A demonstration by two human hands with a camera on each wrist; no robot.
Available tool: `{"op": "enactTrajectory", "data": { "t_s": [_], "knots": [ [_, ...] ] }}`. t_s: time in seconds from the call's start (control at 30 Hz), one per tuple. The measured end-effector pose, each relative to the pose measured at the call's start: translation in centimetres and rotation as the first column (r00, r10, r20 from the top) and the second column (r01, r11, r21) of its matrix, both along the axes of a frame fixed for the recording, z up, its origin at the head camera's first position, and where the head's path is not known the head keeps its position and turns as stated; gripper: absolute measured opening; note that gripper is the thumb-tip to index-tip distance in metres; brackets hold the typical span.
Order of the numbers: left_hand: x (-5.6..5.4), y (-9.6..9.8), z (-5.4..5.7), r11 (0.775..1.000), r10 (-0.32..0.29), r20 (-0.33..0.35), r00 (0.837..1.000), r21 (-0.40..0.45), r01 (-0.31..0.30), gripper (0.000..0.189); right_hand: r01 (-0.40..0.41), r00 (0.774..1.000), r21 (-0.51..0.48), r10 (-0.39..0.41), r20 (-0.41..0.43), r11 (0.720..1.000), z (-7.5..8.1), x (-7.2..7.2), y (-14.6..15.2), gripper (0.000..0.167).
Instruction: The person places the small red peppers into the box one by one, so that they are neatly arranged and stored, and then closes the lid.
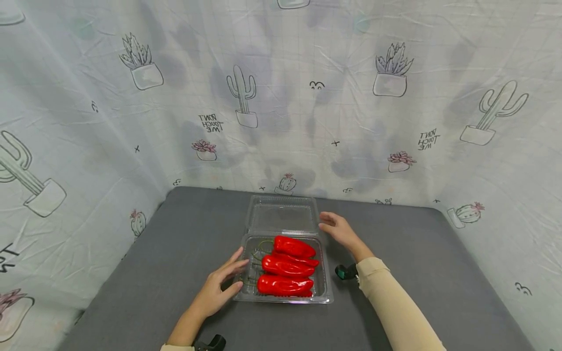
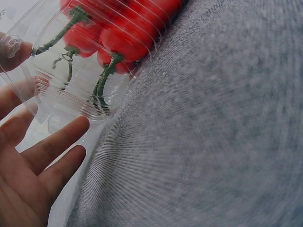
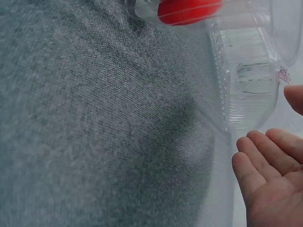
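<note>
A clear plastic clamshell box [image 1: 327,292] lies on the grey tabletop, its lid [image 1: 281,217] folded back on the far side. Several glossy red peppers [image 1: 285,284] lie side by side in the base, green stems [image 2: 104,80] pointing left. At the box's left side, my left hand [image 1: 215,291] has its fingers spread, with fingertips right at the rim. The left wrist view shows its thumb [image 2: 14,54] overlapping the clear wall. My right hand [image 1: 342,233] is beside the lid's right edge, fingers loosely extended and palm toward the lid, holding nothing.
Grey cloth covers the table [image 1: 197,219]. A pale curtain [image 1: 281,107] printed with cacti hangs behind and on both sides. Dark wrist-worn devices show at the right wrist [image 1: 346,272] and the left wrist [image 1: 212,342].
</note>
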State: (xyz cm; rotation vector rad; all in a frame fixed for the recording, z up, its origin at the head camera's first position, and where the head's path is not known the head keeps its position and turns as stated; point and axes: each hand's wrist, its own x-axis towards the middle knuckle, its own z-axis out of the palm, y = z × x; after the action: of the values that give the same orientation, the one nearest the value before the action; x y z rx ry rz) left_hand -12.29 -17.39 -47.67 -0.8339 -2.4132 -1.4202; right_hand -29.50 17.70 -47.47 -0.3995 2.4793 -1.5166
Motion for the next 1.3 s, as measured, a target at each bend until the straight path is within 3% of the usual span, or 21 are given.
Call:
{"op": "enactTrajectory", "data": {
  "t_s": [0.37, 0.6, 0.7, 0.8, 1.07, 1.3],
  "knots": [
    [-0.1, -0.1, -0.1, 1.000, -0.011, 0.004, 1.000, 0.010, 0.011, 0.044, 0.029, 0.999, 0.049, -0.031, 0.034, 0.998, -0.6, -1.0, -0.6, 0.051],
    [-1.4, -0.8, -3.6, 1.000, 0.004, 0.019, 1.000, 0.003, -0.004, 0.049, 0.048, 0.995, 0.035, -0.051, 0.090, 0.998, -0.5, -1.4, -0.9, 0.051],
    [-1.5, -1.0, -3.9, 1.000, 0.002, 0.027, 1.000, 0.006, -0.002, 0.050, 0.047, 0.994, 0.024, -0.050, 0.092, 0.999, -0.4, -1.3, -0.9, 0.051],
    [-1.2, -0.8, -3.4, 1.000, 0.009, 0.020, 1.000, -0.003, -0.009, 0.048, 0.053, 0.994, -0.004, -0.052, 0.096, 0.999, -0.1, -1.2, -1.1, 0.052],
    [-0.1, -0.2, -0.2, 1.000, 0.003, 0.026, 1.000, -0.010, -0.003, 0.044, 0.046, 0.997, -0.089, -0.041, 0.062, 0.995, 0.9, -1.1, -1.2, 0.054],
    [0.0, 0.0, 0.2, 1.000, 0.001, 0.024, 1.000, -0.009, -0.001, 0.044, 0.027, 0.999, -0.128, -0.024, 0.029, 0.991, 1.8, -0.8, -0.9, 0.056]
  ]
}}
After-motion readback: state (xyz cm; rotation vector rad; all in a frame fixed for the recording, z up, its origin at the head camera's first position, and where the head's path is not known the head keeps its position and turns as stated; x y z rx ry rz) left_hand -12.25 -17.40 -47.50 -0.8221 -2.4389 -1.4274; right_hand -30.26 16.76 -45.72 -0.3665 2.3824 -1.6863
